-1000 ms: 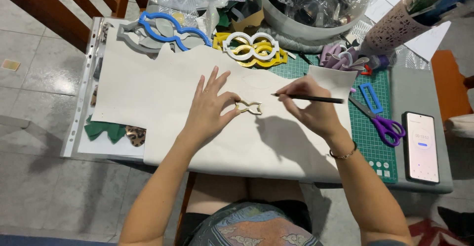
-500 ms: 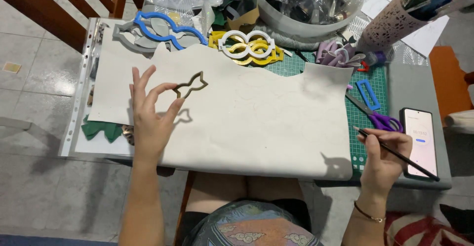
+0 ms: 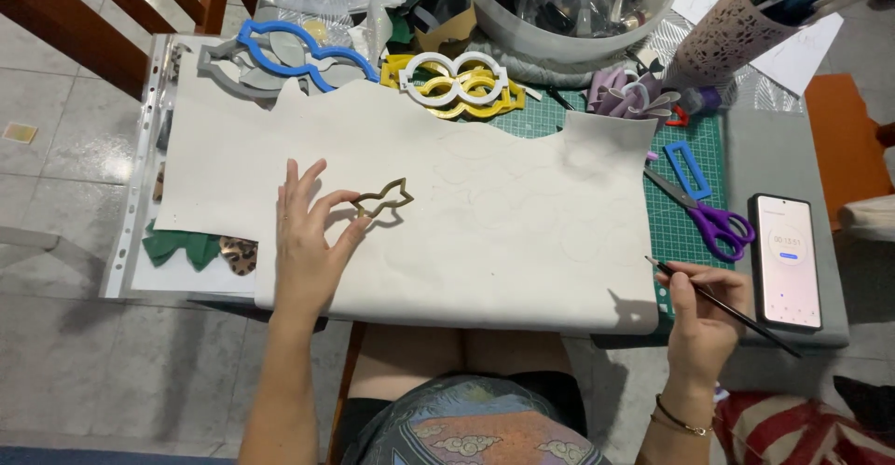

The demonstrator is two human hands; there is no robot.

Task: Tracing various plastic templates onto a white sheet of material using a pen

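Right, we pinch a small gold bow-shaped template [image 3: 382, 202] in our left hand [image 3: 308, 250], low over the white sheet [image 3: 485, 232] on the surface. Our right hand [image 3: 704, 311] has its grip closed on a thin black pen [image 3: 722, 306] at the sheet's right edge. Purple scissors [image 3: 713, 218] and phone [image 3: 786, 260] lie just beside.

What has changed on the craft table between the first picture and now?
The left hand lifted the small brown fish-shaped stencil and carried it left across the cream sheet. The right hand, gripping the thin black pencil, drew back to the near right edge. Purple scissors and phone stayed put.
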